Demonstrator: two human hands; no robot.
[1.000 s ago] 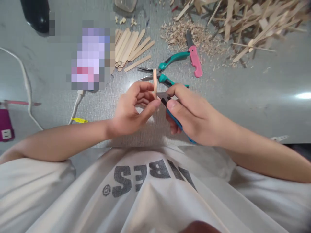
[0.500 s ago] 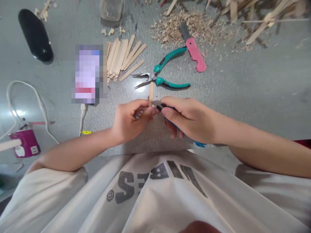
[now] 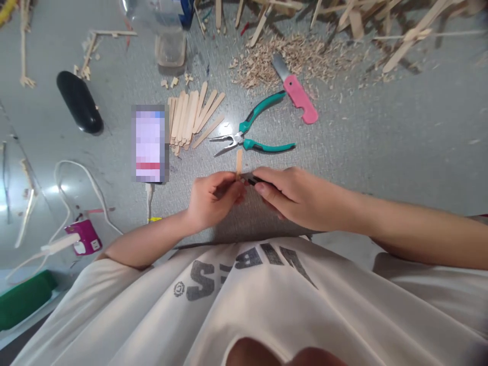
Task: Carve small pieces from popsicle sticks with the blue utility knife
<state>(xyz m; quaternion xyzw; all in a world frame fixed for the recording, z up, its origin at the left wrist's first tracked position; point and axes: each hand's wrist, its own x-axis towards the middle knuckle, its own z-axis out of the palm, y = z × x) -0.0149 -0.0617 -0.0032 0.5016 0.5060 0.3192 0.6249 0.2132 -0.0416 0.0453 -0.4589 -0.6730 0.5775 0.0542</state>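
Observation:
My left hand (image 3: 213, 199) pinches a short wooden craft stick (image 3: 239, 161) upright, just above the grey table (image 3: 381, 147). My right hand (image 3: 293, 195) is closed round a blue-handled cutter (image 3: 252, 180), and its dark tip touches the stick's lower part beside my left thumb. Most of the cutter's handle is hidden inside the right fist. Both hands meet near the table's front edge, close to my white shirt.
Teal-handled long-nose pliers (image 3: 253, 135) lie just beyond the hands. A pink-handled knife (image 3: 295, 94) rests by wood shavings (image 3: 290, 58). A row of craft sticks (image 3: 190, 119), a phone (image 3: 149, 143), a black case (image 3: 80, 101), a clear bottle (image 3: 170, 35) and white cables (image 3: 82, 185) lie to the left.
Both hands have come closer to my body and lower towards the table, still joined at the stick. The head view has tipped, showing more of the far table.

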